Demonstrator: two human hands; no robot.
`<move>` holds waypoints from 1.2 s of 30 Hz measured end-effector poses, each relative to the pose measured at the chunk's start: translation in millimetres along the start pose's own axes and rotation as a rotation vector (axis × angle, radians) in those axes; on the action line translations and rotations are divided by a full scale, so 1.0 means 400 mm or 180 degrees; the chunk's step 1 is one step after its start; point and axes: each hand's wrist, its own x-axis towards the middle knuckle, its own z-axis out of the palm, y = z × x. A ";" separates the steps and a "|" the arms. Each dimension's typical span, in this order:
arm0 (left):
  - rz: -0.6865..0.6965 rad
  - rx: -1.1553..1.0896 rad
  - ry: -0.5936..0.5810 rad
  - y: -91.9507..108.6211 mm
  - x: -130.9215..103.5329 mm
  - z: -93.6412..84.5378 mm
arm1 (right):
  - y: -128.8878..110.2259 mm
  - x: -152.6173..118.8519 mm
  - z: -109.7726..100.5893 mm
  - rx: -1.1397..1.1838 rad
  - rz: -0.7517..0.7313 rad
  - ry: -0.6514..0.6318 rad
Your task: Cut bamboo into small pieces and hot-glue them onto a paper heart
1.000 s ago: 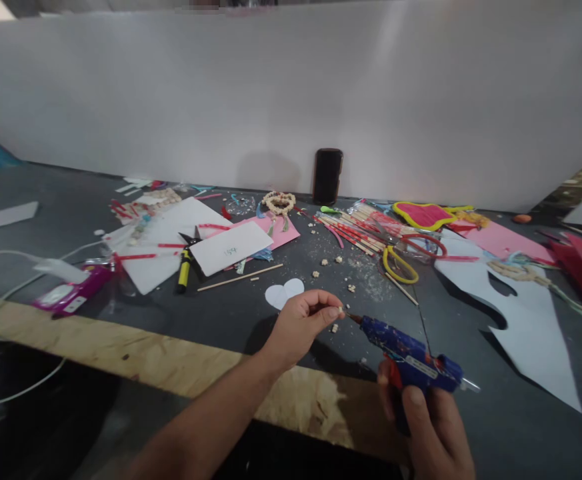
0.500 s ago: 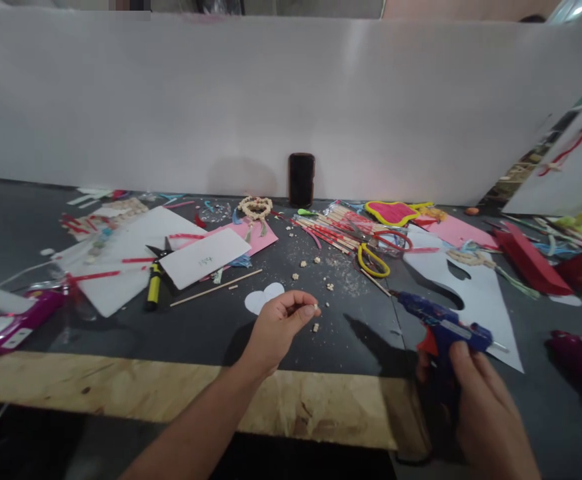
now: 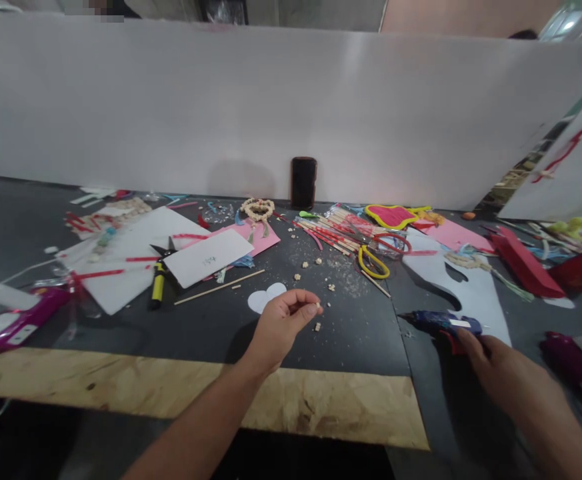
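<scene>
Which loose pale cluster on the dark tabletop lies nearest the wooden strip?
The pale cluster just below the fingertips of the left hand in the picture; the others lie farther back, toward the upright phone.

Glue gun (image 3: 438, 321) in right hand (image 3: 513, 367)

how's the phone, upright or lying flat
Upright: the phone stands on its short edge by the white panel, its tall dark face showing.
</scene>
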 end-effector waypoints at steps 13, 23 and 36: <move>0.0029 -0.0153 -0.0238 0.002 -0.012 0.012 | -0.272 -0.143 0.002 0.0844 -0.1390 0.0099; 0.0274 -0.0174 -0.0014 0.023 -0.016 0.002 | -0.352 -0.147 0.083 0.1056 -0.1643 -0.1046; 0.0090 -0.0030 0.0220 0.005 -0.069 -0.037 | -0.427 -0.080 0.184 0.0531 -0.2002 -0.1910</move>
